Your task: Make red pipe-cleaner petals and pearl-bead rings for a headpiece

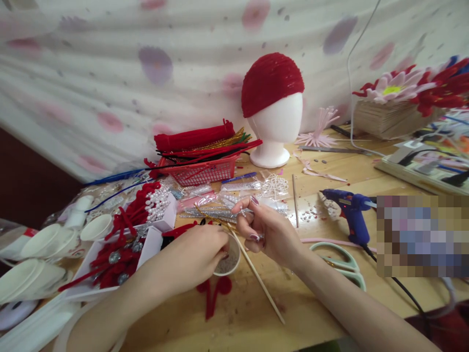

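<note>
My left hand [203, 247] reaches over a small white cup [235, 264]. Its fingers are bent together inside the rim, and whatever they pinch is hidden. Tiny greyish grains or beads lie at the cup's bottom. Just to the right, my right hand [266, 225] is raised with curled fingers, holding a short strand of small pearl beads [242, 211] that loops by the index finger. A thin wooden stick [258, 274] lies slanting between the hands. Below the cup rests a red fuzzy piece with curled ends [210, 298].
White boxes [152, 247] hold red fuzzy flowers and pearl sprays at left, beside paper cups [97, 227]. Behind stand a red basket [201, 171] of fuzzy stems and a foam head [278, 117] in a red cap. Scissors [339, 264] and a blue glue gun [351, 210] lie right.
</note>
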Demonstrator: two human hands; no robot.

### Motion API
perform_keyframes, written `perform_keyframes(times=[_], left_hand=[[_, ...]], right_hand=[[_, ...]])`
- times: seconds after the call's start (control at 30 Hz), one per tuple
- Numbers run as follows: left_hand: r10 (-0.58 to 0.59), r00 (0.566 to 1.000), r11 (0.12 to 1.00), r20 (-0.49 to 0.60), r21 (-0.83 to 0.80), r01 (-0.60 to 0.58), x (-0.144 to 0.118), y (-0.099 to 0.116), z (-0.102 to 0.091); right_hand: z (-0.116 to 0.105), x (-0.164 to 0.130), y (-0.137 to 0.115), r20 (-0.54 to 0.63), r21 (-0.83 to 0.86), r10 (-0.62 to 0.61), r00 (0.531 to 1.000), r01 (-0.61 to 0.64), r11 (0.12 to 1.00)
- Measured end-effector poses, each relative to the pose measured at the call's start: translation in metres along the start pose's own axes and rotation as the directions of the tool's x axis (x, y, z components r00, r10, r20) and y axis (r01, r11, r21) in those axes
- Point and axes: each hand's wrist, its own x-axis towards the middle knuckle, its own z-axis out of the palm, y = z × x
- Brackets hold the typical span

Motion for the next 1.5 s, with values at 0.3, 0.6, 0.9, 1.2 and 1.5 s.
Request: perform_keyframes(times=[0.3, 0.6, 0.9, 1.2, 1.5], left_hand=[[-0.086, 0.985, 0.968, -0.147, -0.248, 0.047, -0.014, -0.006, -0.003], [-0.168, 0.927, 0.879, -0.335, -0.477, -0.013, -0.015, -0.011, 0.006], [-0.176, 0.793, 0.895, -0.584, -0.429, -0.118, -0.025, -0.008, 0.006], [-0.339, 0.840, 0.484, -0.423, -0.844, -0.230, -0.020, -0.012, 0.010], [-0.343, 0.838, 0.322, -0.425, -0.891, -0.320, -0.016, -0.009, 0.025]], right_hand=[[0.007, -0.003, 0.000, -0.037, -0.100, -0.012, 0.999, 0.008, 0.995], [0.005, -0.004, 0.004, -0.009, -0.175, 0.048, 0.999, -0.049, 0.983], [0.013, -0.013, 0.003, 0.027, -0.569, 0.039, 0.999, -0.016, 0.822], [0.016, -0.014, -0.001, 0.112, -0.674, 0.094, 0.989, 0.006, 0.739], [0.017, -0.013, -0.004, 0.238, -0.669, 0.021, 0.971, 0.148, 0.728]])
